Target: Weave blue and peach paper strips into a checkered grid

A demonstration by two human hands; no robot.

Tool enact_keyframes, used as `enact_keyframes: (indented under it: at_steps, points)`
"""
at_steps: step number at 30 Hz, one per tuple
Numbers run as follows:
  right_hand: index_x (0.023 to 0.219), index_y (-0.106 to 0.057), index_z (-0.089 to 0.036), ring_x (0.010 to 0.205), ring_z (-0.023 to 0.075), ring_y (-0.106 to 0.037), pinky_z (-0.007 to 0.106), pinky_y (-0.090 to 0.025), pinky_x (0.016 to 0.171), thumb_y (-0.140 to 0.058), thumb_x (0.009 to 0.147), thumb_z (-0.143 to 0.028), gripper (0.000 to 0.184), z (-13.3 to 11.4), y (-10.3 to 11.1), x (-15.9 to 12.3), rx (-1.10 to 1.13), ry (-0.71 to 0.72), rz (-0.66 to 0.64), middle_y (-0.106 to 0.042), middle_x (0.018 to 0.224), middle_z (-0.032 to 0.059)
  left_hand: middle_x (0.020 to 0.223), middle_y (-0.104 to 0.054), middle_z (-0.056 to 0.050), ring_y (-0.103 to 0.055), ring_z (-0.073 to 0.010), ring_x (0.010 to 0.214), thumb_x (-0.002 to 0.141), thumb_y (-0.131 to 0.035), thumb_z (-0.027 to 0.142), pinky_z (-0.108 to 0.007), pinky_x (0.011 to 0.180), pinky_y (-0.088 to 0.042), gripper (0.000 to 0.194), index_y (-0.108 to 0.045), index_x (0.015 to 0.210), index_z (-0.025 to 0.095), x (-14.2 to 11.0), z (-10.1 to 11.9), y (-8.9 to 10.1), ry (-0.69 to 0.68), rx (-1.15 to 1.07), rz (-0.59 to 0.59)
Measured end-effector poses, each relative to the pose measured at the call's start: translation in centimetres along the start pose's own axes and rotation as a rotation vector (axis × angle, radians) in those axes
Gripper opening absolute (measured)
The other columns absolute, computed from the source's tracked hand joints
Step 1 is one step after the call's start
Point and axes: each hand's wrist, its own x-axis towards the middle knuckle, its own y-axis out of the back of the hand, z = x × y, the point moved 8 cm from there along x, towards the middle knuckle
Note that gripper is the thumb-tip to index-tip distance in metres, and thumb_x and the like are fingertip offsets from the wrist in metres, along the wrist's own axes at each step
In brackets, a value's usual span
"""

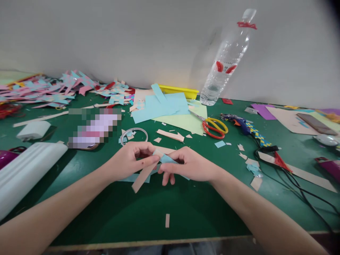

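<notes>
Both my hands meet over the middle of the green table (186, 212). My left hand (130, 159) pinches crossed paper strips (145, 173), one pale pink and one light blue, with thumb and fingers closed on them. My right hand (186, 164) grips the same bundle from the right, fingers curled around a light blue strip end. The pink strip sticks out downward to the left below my left hand.
Red and yellow scissors (215, 127) lie behind my hands, beside blue and green paper sheets (162, 104) and a yellow tray (180, 91). A plastic water bottle (225, 63) stands at the back. Finished paper pieces (45, 90) pile far left. A glue gun (241, 124) and cables lie right.
</notes>
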Motion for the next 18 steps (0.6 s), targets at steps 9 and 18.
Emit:
enact_keyframes:
  at_steps: [9,18]
  points:
    - [0.084,-0.071,-0.014,0.052,0.0098,-0.062,0.024,-0.055,0.06,-0.066,0.084,-0.054,0.041,0.1,0.7,0.4,0.023,0.043,0.173,-0.07,0.061,0.0008,0.069,-0.068,-0.001,-0.059,-0.0109,0.057,0.091,-0.059,0.045,-0.019,0.05,-0.046,0.031,-0.064,0.076,0.017,0.0,-0.3,0.0,0.036,0.045,0.002]
    - [0.09,-0.07,-0.014,0.044,0.0072,-0.059,0.018,-0.049,0.048,-0.059,0.09,-0.054,0.041,0.8,1.1,0.4,0.046,-0.038,0.186,-0.066,0.054,-0.0023,0.058,-0.067,0.001,-0.055,-0.0088,0.048,0.091,-0.059,0.042,-0.016,0.044,-0.043,0.034,-0.067,0.068,0.018,0.0,0.3,0.5,0.03,0.115,0.076]
